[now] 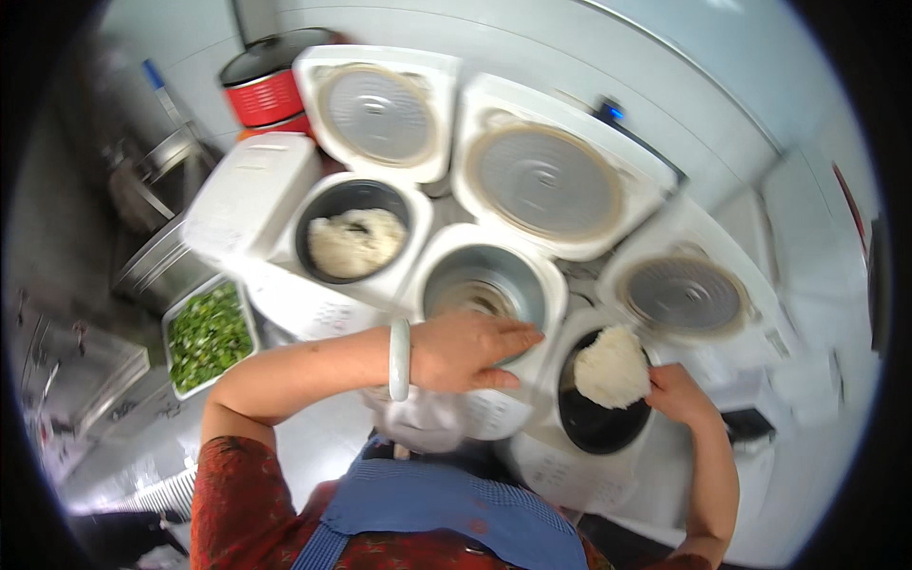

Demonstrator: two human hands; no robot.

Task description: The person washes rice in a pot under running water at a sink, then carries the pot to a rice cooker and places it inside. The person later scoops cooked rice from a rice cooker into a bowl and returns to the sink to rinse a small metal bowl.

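Three white rice cookers with raised lids stand before me. My left hand (pixel 470 353), with a pale bangle at the wrist, reaches palm down over the near rim of the middle cooker (pixel 556 285); its fingers are spread and hold nothing. Inside that cooker is a grey metal interior. At the right, my right hand (pixel 677 392) grips something at the edge of a lump of cooked rice (pixel 613 367); the utensil under the rice is hidden. The lump is above the black pot (pixel 602 431) of the right cooker. More rice (pixel 356 246) lies in the left cooker's black pot (pixel 306 249).
A white tray of chopped green onions (pixel 210 338) sits at the left. Behind it are a closed white appliance (pixel 246 192), a red pot (pixel 263 100) and a metal container with utensils (pixel 174 153). The raised lids (pixel 541 182) stand along the tiled wall.
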